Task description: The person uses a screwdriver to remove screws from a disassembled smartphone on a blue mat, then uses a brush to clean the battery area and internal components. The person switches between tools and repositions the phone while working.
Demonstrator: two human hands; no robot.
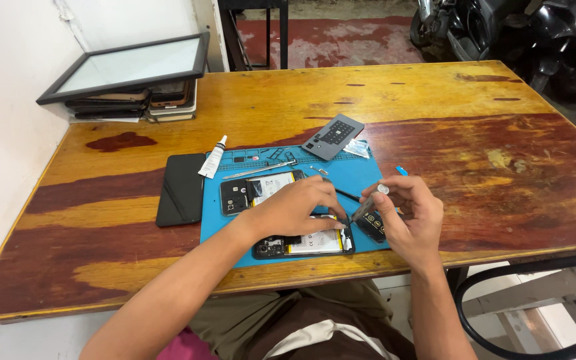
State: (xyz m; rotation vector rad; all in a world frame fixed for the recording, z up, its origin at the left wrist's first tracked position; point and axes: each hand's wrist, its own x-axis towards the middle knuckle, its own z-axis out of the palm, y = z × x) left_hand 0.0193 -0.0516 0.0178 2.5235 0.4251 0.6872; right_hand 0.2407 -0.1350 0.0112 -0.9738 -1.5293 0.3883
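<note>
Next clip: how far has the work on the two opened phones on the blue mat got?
Done: both phones lie with backs off, the far opened phone untouched, a black panel set beside the blue work mat. In hand: the left hand steadies the near opened phone while the right hand holds a slim metal screwdriver to its right end. Left: both remain open; nothing looks reassembled.
</note>
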